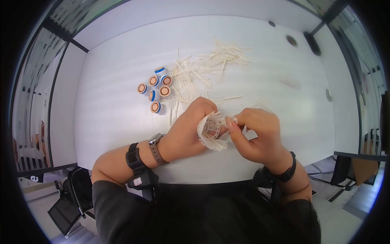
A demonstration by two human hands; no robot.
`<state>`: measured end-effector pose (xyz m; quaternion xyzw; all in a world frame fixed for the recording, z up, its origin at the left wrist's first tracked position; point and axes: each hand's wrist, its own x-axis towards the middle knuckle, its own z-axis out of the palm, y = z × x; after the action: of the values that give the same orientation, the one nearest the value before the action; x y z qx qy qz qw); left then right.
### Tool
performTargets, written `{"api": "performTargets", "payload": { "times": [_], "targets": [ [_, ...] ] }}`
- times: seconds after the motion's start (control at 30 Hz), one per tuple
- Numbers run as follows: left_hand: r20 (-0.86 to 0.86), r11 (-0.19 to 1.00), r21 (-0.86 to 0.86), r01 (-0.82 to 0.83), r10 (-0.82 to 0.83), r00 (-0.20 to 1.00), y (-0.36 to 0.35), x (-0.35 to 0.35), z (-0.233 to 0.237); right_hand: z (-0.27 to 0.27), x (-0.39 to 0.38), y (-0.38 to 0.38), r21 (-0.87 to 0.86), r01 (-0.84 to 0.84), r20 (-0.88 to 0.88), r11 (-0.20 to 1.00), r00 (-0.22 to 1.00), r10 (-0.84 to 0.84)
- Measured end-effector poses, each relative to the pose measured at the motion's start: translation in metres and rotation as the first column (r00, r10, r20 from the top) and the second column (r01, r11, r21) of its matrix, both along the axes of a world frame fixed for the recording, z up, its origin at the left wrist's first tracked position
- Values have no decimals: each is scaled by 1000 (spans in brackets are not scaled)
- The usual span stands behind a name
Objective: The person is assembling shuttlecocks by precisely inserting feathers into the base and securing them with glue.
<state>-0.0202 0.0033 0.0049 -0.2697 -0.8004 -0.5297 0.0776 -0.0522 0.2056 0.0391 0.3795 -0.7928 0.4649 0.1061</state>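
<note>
My left hand is closed around a white, cup-shaped piece with flared, petal-like panels. Its open mouth faces up toward me, and thin ribs and a ring of small dark dots show inside. At the right edge of this piece, my right hand pinches a pale panel between thumb and forefinger. Both hands are just above the front part of the table. My left fingers are partly hidden behind the piece.
Several small cylinders with brown tops and blue bands stand left of centre on the white table. Loose pale sticks and translucent pieces lie scattered beyond my hands. Low partitions border the table; chairs stand below.
</note>
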Motion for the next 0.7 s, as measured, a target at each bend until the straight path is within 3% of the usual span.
{"api": "performTargets", "payload": {
  "times": [0.13,0.27,0.4,0.7],
  "targets": [
    [-28,1000,-28,-9,8,1000,-1,-2,3,2,1,-3,-15,12,80,1000,997,-11],
    [-15,1000,10,4,-4,1000,-1,-1,2,5,3,-4,-4,27,92,1000,995,-27],
    [-11,998,-67,1,-2,1000,-3,-1,-2,3,1,-2,14,6,69,1000,998,-7],
    [-21,998,24,-57,58,998,1,0,-3,3,1,-2,10,-11,26,1000,1000,10]
  ]
}}
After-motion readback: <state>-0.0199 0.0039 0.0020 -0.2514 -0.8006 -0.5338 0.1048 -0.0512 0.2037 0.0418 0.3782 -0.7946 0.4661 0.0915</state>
